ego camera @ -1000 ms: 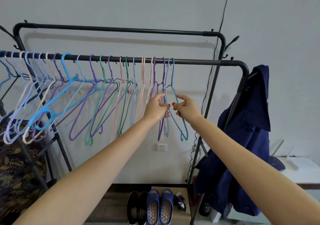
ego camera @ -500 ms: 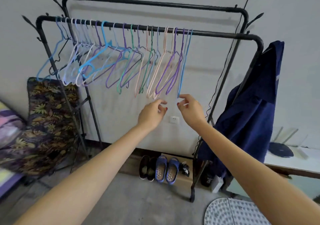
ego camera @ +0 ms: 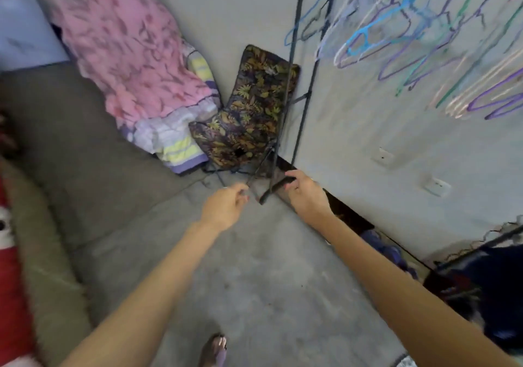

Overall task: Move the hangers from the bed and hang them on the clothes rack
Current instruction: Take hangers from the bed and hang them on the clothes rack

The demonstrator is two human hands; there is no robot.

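Left hand [ego camera: 225, 207]: extended forward over the concrete floor [ego camera: 254, 276], fingers loosely curled, nothing in its grasp. Right hand [ego camera: 304, 194]: extended alongside it, just apart, fingers loosely bent and likewise holding nothing; its fingertips lie across the dark foot of the clothes rack [ego camera: 291, 63], and contact cannot be confirmed through the motion blur.

Left side of view: a grey-brown bed [ego camera: 70, 140] with no hangers visible on the portion shown. At its far corner, one pile of bedding: a pink patterned blanket [ego camera: 127, 49] over a striped white, yellow and purple cloth [ego camera: 175, 143].

Centre: one leaf-patterned folding chair [ego camera: 249, 112] against the wall, immediately behind the rack's two dark uprights.

Upper right: the hangers [ego camera: 410, 35] are on the rack, in blue, white, purple, green and pink. They are crowded and blurred; an exact count cannot be given.

Lower right: a dark blue garment [ego camera: 492, 290]. Bottom edge: one sandalled foot [ego camera: 215, 348] on the floor.
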